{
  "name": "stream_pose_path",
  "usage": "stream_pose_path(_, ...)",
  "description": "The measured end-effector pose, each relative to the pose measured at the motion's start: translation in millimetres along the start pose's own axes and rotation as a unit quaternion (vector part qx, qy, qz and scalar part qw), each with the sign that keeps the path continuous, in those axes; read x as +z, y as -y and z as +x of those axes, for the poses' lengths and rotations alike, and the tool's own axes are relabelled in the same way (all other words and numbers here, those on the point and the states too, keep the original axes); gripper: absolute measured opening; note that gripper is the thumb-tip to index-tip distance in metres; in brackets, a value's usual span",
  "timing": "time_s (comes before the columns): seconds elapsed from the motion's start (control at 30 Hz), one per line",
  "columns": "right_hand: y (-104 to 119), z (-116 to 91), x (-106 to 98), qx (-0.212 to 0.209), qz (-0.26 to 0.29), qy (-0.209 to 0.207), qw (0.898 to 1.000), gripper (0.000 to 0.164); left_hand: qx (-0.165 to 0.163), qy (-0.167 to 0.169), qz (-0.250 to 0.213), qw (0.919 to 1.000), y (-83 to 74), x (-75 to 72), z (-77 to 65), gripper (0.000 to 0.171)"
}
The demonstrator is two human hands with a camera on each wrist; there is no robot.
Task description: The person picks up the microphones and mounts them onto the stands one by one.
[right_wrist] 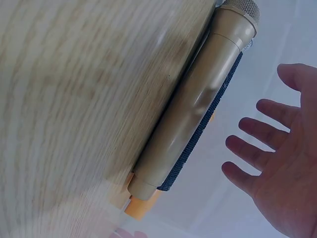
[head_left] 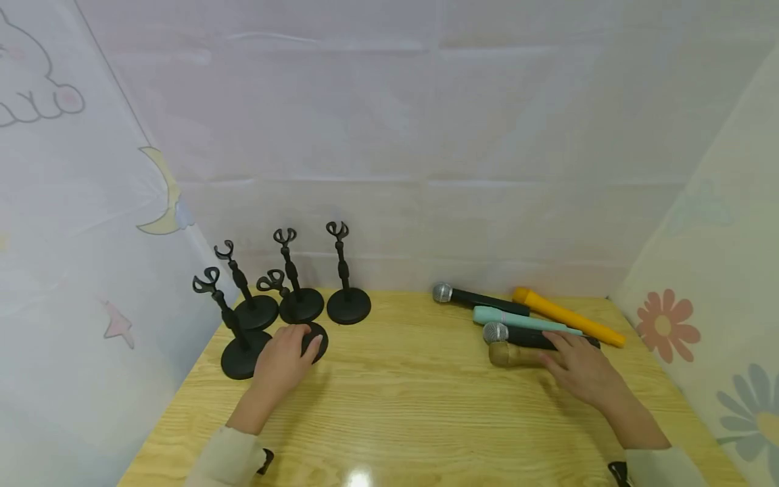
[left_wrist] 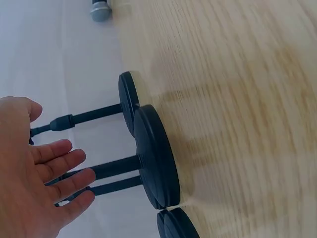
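Pale sleeves (head_left: 228, 456) come nearest, leading to a right hand (head_left: 585, 373) by the gold microphone (right_wrist: 193, 106), on the near side of the turquoise microphone (head_left: 517, 318), and a left hand (head_left: 281, 357) at a black stand (head_left: 314, 330) well left of it; both hands' fingers are loosely extended, clasping nothing. Smooth, stiff and probably light, the gold microphone could slip or roll, so wrap its mid-barrel; the stand, likely bottom-heavy, suits a stem grip.

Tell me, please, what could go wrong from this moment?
The left grip is open among closely grouped black stands, so it might knock a neighbouring one over. The right grip is open near the gold microphone, whose rounded body could roll if nudged. The black microphone lies close behind it and may be disturbed too.
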State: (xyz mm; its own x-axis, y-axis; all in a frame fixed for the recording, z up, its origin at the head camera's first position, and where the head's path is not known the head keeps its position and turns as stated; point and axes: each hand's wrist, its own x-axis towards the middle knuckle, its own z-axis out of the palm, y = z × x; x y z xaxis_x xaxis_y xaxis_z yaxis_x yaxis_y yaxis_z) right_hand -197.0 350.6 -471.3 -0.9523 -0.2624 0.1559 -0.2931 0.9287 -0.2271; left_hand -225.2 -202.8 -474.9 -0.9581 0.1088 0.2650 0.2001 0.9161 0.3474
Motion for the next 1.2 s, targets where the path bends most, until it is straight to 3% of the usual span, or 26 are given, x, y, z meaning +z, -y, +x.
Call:
stream_pose_path(0.53, -12.9, 1.8, 6.1, -0.013, -0.015, 0.004, 1.0, 0.052, -0.094, 0.012, -0.02, 0.9953, 25.4, -2.6, 5.8, 0.054)
stream_pose_path(1.2, -23.8, 4.2, 24.3, -0.02, -0.023, 0.001, 1.0, 0.048, -0.107, 0.049, -0.029, 0.9926, 39.6, 12.1, 20.2, 0.06)
